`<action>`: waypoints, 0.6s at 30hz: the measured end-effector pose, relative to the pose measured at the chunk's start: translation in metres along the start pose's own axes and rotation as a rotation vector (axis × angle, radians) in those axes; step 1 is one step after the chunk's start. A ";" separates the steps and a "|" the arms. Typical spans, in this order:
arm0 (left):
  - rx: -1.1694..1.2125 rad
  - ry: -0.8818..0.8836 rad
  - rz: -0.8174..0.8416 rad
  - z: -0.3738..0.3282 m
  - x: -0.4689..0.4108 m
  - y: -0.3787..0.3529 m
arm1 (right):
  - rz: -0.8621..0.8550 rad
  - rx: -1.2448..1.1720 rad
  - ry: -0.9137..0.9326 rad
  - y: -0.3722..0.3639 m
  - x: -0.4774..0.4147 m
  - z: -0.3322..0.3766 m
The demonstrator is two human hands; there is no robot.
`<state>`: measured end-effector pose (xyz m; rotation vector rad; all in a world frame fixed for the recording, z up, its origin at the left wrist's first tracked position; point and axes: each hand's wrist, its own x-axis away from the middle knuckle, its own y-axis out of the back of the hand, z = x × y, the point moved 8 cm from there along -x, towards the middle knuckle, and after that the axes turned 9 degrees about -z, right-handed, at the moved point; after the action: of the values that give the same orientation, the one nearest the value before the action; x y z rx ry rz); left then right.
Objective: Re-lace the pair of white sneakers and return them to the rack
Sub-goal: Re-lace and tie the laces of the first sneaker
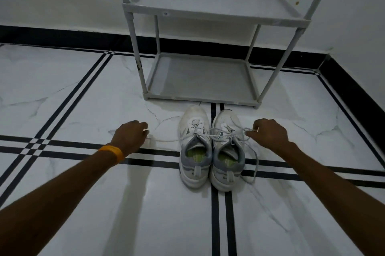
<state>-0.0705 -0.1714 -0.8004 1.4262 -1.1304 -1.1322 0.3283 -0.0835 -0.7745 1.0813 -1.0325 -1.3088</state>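
Two white sneakers stand side by side on the floor, toes toward the rack: the left sneaker (194, 143) and the right sneaker (227, 149). Their white laces (210, 136) run loose across both shoes. My left hand (130, 137), with a yellow wristband, pinches one lace end out to the left of the shoes. My right hand (268, 133) pinches another lace end just right of the right sneaker. A further lace strand trails down the right shoe's outer side onto the floor.
A grey two-shelf rack (216, 16) stands against the wall right behind the shoes, both shelves bare. The floor is white marble tile with black stripes. A black skirting runs along the wall, and a corner lies at the right.
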 end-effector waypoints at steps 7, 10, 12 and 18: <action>0.493 -0.250 0.015 -0.101 0.000 0.009 | -0.060 -0.102 0.404 0.009 0.026 0.109; 0.568 -0.265 0.026 -0.125 0.004 0.005 | 0.135 -0.200 0.457 -0.016 0.049 0.140; 0.538 -0.263 0.002 -0.127 0.005 0.007 | 0.114 -0.208 0.468 -0.023 0.052 0.143; 0.177 -0.423 0.002 -0.125 0.010 0.012 | -0.036 -0.064 0.519 -0.012 0.041 0.125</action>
<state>0.0528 -0.1665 -0.7752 1.3499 -1.5586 -1.4016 0.2041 -0.1267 -0.7615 1.3038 -0.5814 -1.0012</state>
